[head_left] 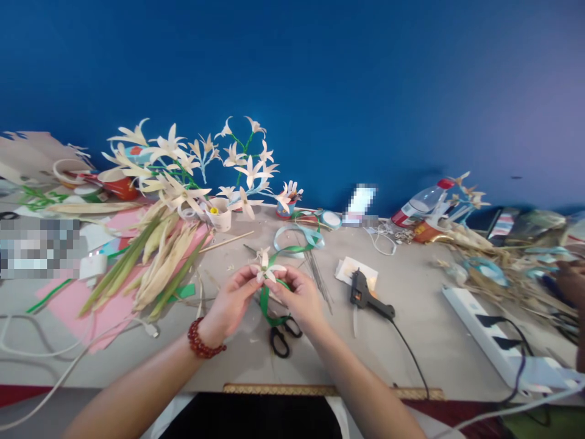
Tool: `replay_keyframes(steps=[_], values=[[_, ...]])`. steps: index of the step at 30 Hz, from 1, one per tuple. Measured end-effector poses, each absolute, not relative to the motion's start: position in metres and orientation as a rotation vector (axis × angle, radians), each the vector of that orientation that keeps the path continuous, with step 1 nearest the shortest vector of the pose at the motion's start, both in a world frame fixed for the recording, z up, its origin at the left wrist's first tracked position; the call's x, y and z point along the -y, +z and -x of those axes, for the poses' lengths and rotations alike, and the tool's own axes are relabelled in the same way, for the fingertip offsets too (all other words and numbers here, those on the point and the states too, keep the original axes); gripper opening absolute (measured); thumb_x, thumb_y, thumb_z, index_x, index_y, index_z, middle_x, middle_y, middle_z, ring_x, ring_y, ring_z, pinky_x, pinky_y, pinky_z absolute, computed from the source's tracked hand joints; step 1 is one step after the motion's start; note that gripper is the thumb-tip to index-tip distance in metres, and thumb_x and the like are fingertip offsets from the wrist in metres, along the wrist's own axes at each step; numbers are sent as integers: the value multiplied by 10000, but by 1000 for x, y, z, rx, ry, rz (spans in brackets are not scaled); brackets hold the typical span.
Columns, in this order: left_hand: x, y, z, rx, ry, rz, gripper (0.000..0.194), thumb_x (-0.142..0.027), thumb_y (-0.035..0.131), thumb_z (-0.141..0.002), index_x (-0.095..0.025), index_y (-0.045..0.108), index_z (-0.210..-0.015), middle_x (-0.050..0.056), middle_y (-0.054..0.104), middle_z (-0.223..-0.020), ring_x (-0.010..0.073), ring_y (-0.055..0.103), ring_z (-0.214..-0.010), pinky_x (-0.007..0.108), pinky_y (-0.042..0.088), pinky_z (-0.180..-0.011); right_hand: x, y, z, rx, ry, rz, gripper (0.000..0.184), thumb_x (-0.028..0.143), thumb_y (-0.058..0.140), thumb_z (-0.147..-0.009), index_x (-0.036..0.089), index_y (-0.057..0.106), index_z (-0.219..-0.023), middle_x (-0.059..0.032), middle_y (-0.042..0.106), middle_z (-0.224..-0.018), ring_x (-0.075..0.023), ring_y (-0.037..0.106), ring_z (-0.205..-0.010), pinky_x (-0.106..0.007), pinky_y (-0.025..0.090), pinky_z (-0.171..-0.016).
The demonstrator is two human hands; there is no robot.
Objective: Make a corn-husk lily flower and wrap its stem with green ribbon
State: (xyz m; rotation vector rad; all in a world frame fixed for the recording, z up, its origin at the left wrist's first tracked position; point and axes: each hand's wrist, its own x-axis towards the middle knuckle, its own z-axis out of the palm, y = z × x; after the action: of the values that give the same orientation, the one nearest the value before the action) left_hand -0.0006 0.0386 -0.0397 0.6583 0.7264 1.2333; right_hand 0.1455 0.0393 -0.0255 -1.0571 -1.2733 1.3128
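Note:
A small cream-white handmade flower (266,268) is pinched between both of my hands over the middle of the table. My left hand (238,299), with a red bead bracelet at the wrist, has its fingertips closed on the flower's left side. On the right side, my right hand (299,297) grips the flower's base and a green ribbon (265,305) that hangs down between the hands. Just below lie black-handled scissors (280,342), partly covered by the ribbon. Thin wires (317,274) rest beyond my right hand.
A glue gun (368,296) lies to the right, its cord running toward the front edge. Corn husks (159,268) cover pink paper on the left. Finished flowers (178,161) stand behind. A power strip (484,341) and a plastic bottle (423,204) are at right. Another person's hand (573,283) shows at far right.

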Motion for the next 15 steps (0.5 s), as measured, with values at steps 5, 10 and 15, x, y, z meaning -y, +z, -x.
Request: replay_keyframes(steps=[5, 10, 15], values=[[-40, -40, 2, -720, 1232, -633, 98, -206, 775, -734, -178, 701, -792, -11, 671, -799, 105, 583, -775, 195, 449, -743, -40, -31, -146, 1244, 1334, 1080, 219, 385, 731, -750, 182, 653, -765, 6, 592, -687, -123, 516, -620, -198, 386, -511], [-40, -39, 2, -676, 1214, -614, 94, -199, 771, -741, -177, 698, -795, -5, 686, -819, 113, 595, -795, 207, 449, -761, -39, -33, -144, 1167, 1394, 1041, 234, 400, 757, -727, 185, 670, -755, 22, 522, -601, -104, 456, -539, -191, 329, -441], [-39, -37, 1, -680, 1235, -605, 103, -195, 781, -724, -174, 684, -752, -11, 676, -799, 121, 598, -792, 223, 448, -768, -40, -35, -143, 1152, 1444, 1045, 270, 446, 758, -718, 185, 704, -760, 37, 464, -523, -99, 418, -480, -198, 302, -411]])
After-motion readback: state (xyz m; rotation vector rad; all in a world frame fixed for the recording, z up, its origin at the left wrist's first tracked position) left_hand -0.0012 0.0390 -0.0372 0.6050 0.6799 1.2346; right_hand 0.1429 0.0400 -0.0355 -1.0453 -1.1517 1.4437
